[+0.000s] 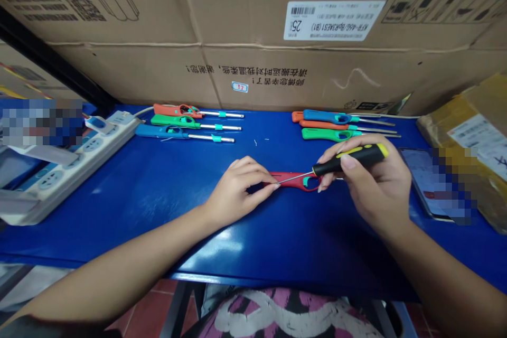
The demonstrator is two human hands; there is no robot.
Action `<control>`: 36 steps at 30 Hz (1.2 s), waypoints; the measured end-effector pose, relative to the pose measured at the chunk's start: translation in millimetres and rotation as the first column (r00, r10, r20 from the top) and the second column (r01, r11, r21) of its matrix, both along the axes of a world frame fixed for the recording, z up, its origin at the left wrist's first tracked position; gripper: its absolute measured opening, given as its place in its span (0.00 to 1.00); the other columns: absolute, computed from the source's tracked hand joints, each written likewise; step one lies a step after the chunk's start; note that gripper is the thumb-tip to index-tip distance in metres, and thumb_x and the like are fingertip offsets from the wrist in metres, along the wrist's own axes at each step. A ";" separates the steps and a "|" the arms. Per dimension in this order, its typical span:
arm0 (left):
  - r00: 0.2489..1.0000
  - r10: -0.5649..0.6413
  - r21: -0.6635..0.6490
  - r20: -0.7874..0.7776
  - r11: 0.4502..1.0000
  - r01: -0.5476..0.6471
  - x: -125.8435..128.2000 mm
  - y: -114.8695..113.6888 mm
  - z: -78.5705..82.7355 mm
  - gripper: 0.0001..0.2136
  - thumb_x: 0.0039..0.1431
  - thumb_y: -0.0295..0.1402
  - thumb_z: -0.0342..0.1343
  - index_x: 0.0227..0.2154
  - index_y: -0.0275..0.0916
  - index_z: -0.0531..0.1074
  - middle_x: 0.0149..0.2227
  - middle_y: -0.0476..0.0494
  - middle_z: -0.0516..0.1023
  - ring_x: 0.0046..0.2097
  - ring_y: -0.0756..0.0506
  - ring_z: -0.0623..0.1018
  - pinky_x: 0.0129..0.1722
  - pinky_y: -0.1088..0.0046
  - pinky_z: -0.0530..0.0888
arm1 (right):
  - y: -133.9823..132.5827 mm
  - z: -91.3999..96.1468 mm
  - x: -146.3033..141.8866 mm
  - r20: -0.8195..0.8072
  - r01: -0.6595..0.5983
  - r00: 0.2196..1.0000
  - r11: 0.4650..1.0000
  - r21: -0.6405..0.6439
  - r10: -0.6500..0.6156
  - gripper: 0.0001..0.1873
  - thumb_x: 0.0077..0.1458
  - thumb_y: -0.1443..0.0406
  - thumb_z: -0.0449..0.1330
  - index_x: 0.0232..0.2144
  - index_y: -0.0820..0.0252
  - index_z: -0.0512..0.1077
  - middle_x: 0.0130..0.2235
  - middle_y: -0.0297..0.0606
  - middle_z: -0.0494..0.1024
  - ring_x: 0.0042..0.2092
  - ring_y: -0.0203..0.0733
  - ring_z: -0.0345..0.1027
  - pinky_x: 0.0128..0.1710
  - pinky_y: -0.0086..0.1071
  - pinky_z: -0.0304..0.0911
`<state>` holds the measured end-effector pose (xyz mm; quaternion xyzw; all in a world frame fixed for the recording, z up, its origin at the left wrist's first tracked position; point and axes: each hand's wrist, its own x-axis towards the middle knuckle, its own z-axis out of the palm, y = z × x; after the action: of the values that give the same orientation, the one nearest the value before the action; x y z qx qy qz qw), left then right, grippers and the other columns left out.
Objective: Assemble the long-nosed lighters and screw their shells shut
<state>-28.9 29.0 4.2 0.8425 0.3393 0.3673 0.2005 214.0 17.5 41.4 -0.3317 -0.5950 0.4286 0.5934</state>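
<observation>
A red long-nosed lighter (pixel 293 178) with a green trigger lies flat on the blue table in front of me. My left hand (pixel 243 185) pinches its handle end between thumb and fingers, covering that end. In my right hand (pixel 370 179) is a screwdriver (pixel 352 160) with a black and yellow handle, tilted so that its thin shaft points down left. The shaft's tip meets the lighter's handle close to my left fingertips. Fingers of my right hand hang over the lighter's nozzle side and hide part of it.
Orange (pixel 178 111), green (pixel 176 121) and blue (pixel 162 131) lighters lie at the back left; several more, including a green one (pixel 325 134), lie at the back right. A power strip (pixel 71 169) stands left. A phone (pixel 425 179) and taped carton (pixel 471 137) sit right. Cardboard (pixel 245 26) walls the back.
</observation>
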 end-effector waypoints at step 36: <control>0.977 0.014 -0.086 -0.213 0.996 -0.033 19.6 -23.7 -11.8 0.17 0.58 0.45 0.66 0.44 0.39 0.79 0.40 0.43 0.80 0.43 0.41 0.75 0.42 0.62 0.70 | -19.7 0.9 -8.5 0.364 0.034 0.927 0.985 0.168 -0.094 0.20 0.59 0.68 0.64 0.52 0.49 0.68 0.37 0.34 0.77 0.32 0.40 0.75 0.29 0.34 0.73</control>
<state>-9.3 5.2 -7.5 0.8629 0.3848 0.2623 0.1961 205.5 -2.2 42.3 -0.3776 -0.7172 0.2900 0.5088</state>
